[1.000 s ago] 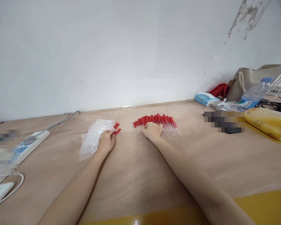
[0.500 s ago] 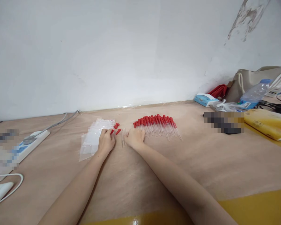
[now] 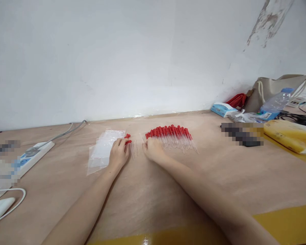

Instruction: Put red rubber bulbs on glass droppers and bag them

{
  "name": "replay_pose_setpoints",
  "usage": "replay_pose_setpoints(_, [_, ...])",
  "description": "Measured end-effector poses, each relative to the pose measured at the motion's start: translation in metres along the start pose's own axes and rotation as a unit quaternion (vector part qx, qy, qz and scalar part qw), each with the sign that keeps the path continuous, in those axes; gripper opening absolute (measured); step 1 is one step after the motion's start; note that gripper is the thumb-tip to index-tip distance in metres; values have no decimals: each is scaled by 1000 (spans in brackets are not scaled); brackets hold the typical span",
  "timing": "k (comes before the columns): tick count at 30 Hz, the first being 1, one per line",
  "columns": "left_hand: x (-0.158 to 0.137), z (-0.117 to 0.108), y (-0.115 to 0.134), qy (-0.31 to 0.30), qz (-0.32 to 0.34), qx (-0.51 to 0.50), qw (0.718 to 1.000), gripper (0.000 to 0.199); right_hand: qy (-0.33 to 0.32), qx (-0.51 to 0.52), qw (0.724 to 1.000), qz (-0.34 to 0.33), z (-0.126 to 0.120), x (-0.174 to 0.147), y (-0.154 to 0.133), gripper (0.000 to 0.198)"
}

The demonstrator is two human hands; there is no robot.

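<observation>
Now right hand (image 3: 153, 149) farther from loose tubes (image 3: 133, 150), grip around one; left hand (image 3: 119, 153) nearer red caps (image 3: 128, 136), grip unclear.

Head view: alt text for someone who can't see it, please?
A person's right hand pinches a clear tube beside a row of red-topped tubes on a brown tabletop; the left hand is at small red pieces beside plastic bags.

Lower ends of the leftmost red-capped tubes (image 3: 152, 133) behind the right hand (image 3: 153, 149), dark object (image 3: 241, 135) under pixelation
</observation>
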State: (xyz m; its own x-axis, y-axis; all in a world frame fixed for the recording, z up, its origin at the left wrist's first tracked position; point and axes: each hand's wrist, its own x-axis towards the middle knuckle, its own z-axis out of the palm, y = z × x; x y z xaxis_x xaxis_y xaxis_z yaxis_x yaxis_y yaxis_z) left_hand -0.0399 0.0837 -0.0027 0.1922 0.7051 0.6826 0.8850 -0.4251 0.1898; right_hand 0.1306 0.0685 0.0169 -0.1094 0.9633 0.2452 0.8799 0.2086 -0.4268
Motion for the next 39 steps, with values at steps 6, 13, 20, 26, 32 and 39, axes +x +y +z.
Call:
replay_pose_setpoints(6, [-8,2,37,-58,66,-111,990,21,69,51,982,-170,-23,-45,71,21])
replay_pose_setpoints(13, [-23,1,64,-119,39,-187,974,18,93,45,972,-212,-35,-65,82,20])
replay_pose_setpoints(20, [-27,-2,70,-133,29,-210,968,17,76,47,969,-230,-31,-66,79,20])
replay_pose_setpoints(26, [-27,-2,68,-126,45,-235,963,15,42,94,964,-244,-28,-63,86,20])
replay_pose_setpoints(32, [-26,-5,68,-200,96,-233,947,18,33,35,963,-265,-28,-56,96,24])
replay_pose_setpoints(39, [-25,-5,70,-227,128,-190,946,21,61,-8,962,-267,-27,-56,93,22])
